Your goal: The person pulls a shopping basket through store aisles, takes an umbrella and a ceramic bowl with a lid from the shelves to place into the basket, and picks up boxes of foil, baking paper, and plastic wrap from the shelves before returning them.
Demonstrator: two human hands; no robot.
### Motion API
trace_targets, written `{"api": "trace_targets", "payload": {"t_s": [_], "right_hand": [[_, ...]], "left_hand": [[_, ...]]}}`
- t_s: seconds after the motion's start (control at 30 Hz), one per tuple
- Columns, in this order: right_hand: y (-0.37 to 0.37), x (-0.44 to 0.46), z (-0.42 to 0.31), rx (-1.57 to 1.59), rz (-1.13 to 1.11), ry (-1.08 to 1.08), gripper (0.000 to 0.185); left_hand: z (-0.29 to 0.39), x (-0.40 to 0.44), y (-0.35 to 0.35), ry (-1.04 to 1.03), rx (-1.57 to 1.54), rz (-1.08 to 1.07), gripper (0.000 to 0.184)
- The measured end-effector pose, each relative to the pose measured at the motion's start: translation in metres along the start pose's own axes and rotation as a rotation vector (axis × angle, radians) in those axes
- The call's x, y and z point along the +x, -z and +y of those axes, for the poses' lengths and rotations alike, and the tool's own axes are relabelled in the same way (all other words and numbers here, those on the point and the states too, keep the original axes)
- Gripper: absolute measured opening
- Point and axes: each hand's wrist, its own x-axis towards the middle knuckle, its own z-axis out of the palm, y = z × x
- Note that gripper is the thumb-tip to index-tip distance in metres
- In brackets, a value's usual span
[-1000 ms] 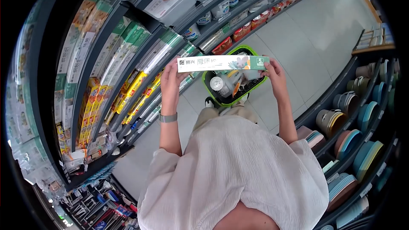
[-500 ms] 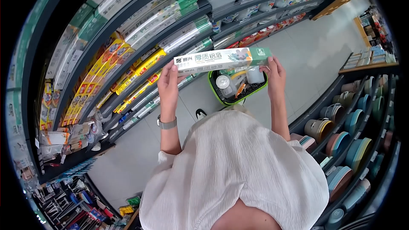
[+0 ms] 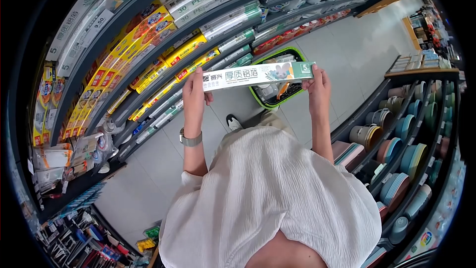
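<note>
A long white box with a green end is held level in front of me, its printed broad face up. My left hand grips its left end, with a watch on that wrist. The green right end is pinched by my right hand. Below and beyond the box, a black basket with a bright green rim holds several items, partly hidden by the box.
Shelves of boxed rolls, among them yellow boxes, curve along the left. Bowls and pots fill the shelves at right. Tools lie at lower left. Grey floor tiles run between the shelves.
The view has turned, so the shelves and basket appear shifted. The box has tilted slightly, its left end a little lower, and stays in both hands.
</note>
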Motion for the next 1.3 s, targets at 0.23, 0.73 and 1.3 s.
{"api": "trace_targets", "payload": {"t_s": [0.23,0.73,1.3], "right_hand": [[-0.013,-0.003,-0.01,0.011,0.046,-0.043,0.031],[-0.009,0.004,-0.02,-0.004,0.039,-0.041,0.029],[-0.008,0.005,0.006,-0.008,-0.006,-0.009,0.037]], "left_hand": [[0.001,-0.001,0.012,-0.016,0.001,-0.001,0.047],[0.009,0.003,0.008,0.012,0.009,-0.065,0.054],[0.002,-0.016,0.015,-0.147,-0.072,-0.024,0.035]]}}
